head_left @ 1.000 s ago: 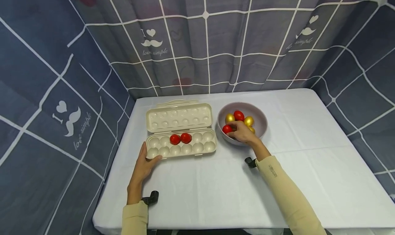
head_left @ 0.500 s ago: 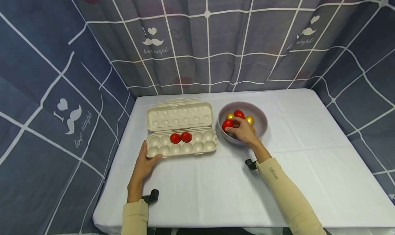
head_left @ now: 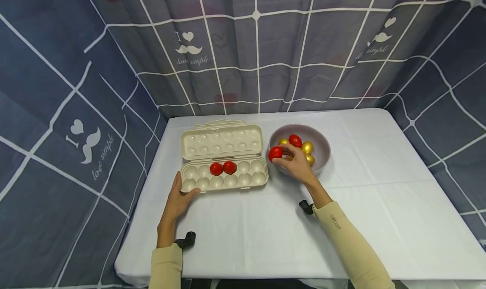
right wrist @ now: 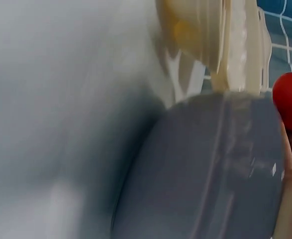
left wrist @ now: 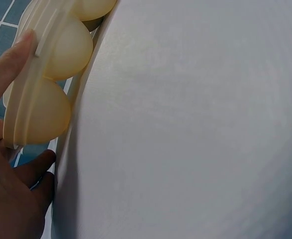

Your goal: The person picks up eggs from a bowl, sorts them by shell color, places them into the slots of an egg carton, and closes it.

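Observation:
A cream plastic egg carton lies open on the table, its dimpled lid folded back. Two red eggs sit side by side in its back row of cups. At the carton's front left corner, my left hand grips the edge; in the left wrist view the thumb lies along the rim. My right hand pinches another red egg by its right side, over the left rim of the mauve bowl. That egg also shows at the right wrist view's edge.
In the bowl are several gold eggs and a red egg, partly hidden by my right hand. A white cloth covers the table. Dark grid-patterned curtains stand behind and at both sides.
My right hand has lifted the red egg from inside the bowl and moved it left to the bowl's rim. My left hand stays at the carton's corner.

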### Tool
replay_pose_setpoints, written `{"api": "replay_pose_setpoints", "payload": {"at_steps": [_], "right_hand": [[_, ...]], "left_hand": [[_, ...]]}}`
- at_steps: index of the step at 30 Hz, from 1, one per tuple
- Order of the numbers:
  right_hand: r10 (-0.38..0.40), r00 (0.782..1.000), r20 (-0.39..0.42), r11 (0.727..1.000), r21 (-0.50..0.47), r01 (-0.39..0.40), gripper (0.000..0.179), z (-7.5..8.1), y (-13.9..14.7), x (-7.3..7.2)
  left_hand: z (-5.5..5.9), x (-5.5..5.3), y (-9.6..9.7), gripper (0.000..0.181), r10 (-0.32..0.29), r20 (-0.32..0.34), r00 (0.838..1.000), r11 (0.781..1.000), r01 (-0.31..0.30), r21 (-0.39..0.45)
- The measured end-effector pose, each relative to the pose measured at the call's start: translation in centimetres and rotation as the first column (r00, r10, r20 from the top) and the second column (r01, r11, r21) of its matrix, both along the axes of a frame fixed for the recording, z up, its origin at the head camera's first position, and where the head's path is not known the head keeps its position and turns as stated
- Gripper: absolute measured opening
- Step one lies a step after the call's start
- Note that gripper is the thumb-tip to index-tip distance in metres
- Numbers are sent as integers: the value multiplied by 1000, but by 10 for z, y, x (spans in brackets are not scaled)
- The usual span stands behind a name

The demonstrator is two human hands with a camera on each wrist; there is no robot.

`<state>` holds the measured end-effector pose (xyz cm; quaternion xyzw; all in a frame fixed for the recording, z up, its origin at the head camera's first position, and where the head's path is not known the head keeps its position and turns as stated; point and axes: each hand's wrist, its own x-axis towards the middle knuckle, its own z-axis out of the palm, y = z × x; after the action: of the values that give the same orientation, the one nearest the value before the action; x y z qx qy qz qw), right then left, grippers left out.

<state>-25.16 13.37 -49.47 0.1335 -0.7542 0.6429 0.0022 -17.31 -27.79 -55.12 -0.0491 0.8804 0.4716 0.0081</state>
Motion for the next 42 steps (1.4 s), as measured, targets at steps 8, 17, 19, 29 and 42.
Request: {"api": "replay_pose_setpoints", "payload": {"at_steps": [8,17,19,29,42], "right_hand": [[99,995,-16,992,-76,-100,45,2,-35,7],[116,989,-89,991,73,-110,42,-20,-80,-1],[96,991,-94,987,140,-82,42,-26,-86,-2],[72,988,-140,947,321,-23,42,-37,-106,-7],[41,981,-192,924,381,36,37,-42,-109,-10]], "left_hand": [[0,-1,1,111,-5,-6,1000,1000,5,14],[0,1,-1,111,6,-13,1000,1000,-5,26],[-1,1,-1,111,7,-16,1000,1000,-7,25],[1,1,0,111,20,9,1000,1000,-21,13],[2,1,0,111,19,18,1000,1000,-19,-2]]}}
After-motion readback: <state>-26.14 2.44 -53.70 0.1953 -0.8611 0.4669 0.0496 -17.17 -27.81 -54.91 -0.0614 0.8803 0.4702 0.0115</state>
